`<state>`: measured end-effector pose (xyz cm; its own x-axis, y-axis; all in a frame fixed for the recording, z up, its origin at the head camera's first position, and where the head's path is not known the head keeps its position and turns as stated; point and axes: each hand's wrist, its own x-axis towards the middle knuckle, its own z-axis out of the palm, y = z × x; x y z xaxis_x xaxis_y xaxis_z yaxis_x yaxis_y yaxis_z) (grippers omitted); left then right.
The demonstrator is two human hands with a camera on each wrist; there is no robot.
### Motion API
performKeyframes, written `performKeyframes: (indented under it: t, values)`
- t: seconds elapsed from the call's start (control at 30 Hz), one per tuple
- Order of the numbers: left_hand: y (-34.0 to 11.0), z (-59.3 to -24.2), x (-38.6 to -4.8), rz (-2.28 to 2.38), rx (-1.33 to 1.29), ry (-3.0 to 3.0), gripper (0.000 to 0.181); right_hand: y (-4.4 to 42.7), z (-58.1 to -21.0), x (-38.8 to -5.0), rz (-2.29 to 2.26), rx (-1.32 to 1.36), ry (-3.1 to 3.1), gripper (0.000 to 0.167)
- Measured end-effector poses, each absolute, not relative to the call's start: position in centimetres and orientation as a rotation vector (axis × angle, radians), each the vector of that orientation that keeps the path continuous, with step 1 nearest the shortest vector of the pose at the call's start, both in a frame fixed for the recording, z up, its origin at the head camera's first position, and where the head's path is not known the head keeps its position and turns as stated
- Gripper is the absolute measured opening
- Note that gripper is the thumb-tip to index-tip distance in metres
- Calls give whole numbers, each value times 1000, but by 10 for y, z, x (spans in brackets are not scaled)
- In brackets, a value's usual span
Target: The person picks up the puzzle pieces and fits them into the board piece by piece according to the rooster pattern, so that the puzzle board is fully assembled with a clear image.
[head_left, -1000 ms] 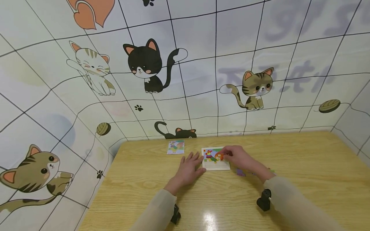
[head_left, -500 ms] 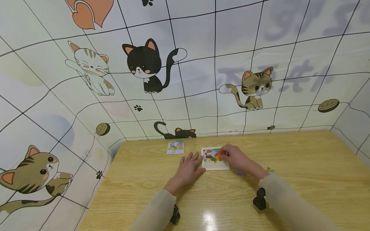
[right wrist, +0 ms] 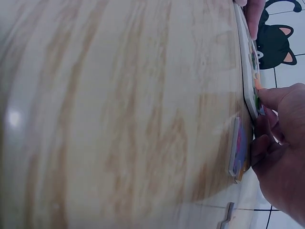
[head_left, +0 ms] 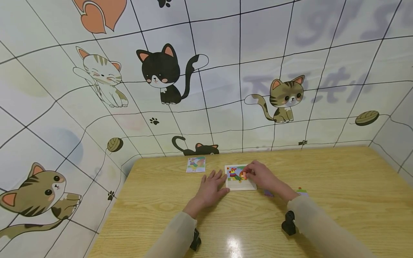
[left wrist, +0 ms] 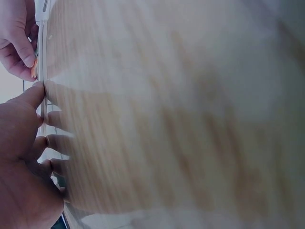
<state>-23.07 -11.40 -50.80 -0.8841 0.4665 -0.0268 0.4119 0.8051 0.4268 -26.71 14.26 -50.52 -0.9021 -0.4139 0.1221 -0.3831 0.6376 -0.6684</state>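
A jigsaw board point(head_left: 243, 186) with a white border lies on the table, its upper part filled with a colourful rooster picture. Over the right side of that picture my right hand point(head_left: 262, 175) pinches an orange jigsaw piece point(head_left: 245, 175) between thumb and fingers. Whether the piece sits flat in the picture I cannot tell. My left hand point(head_left: 210, 189) rests with fingers spread on the table, its thumb and fingertips at the board's left edge. In the left wrist view the orange tip of the piece point(left wrist: 34, 71) shows under the right fingers.
A printed rooster card point(head_left: 195, 164) lies at the back, left of the board. Loose jigsaw pieces lie right of it: a purple one point(head_left: 268, 193) by the right wrist, a green one point(head_left: 302, 192) farther right. A cat-patterned wall point(head_left: 226, 107) stands behind the table.
My right hand has shifted slightly left over the board, and the orange piece has turned or tilted in its fingers. The left hand has stayed in place.
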Motion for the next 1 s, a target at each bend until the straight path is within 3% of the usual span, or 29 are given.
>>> performKeyframes:
  t: [0.57,1.0]
  values:
    - [-115,-505,-230,653,700,2844,59,151,-509,-260,-1236,-720,2782,26]
    - [-114,-506,-230,634,697,2852,58,152,-513,-261,-1239,-712,2765,24]
